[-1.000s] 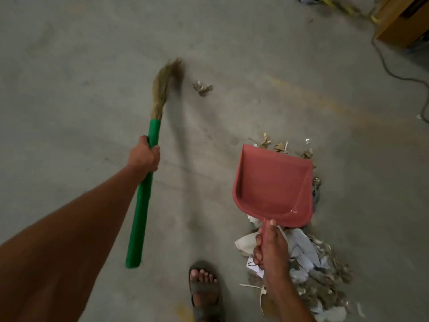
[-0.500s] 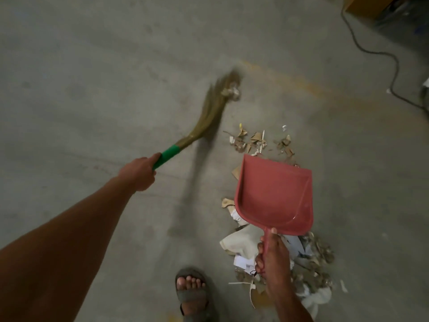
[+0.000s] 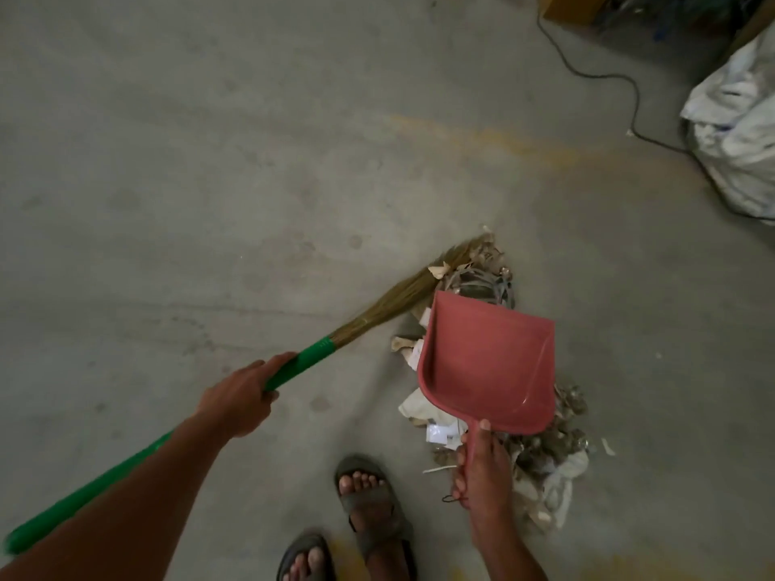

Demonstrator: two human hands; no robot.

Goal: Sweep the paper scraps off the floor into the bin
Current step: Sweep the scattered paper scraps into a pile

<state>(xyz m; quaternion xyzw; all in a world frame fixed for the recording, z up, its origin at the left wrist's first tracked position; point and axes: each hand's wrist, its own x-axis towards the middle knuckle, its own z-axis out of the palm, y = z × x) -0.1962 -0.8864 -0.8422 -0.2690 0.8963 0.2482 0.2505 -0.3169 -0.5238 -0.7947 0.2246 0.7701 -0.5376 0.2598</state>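
Broom (image 3: 402, 295) bristles now against scraps (image 3: 478, 274), beside red dustpan (image 3: 488, 366)

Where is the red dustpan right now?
In the head view, the red dustpan is right of centre, held by its handle in the right hand above the paper scrap pile, with the broom bristles just to its left.

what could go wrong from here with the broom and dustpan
The red dustpan looks held above the scrap pile, not flat on the floor, so scraps swept by the broom may slide under it. The right hand holds only the thin handle, so the pan may tip once loaded.
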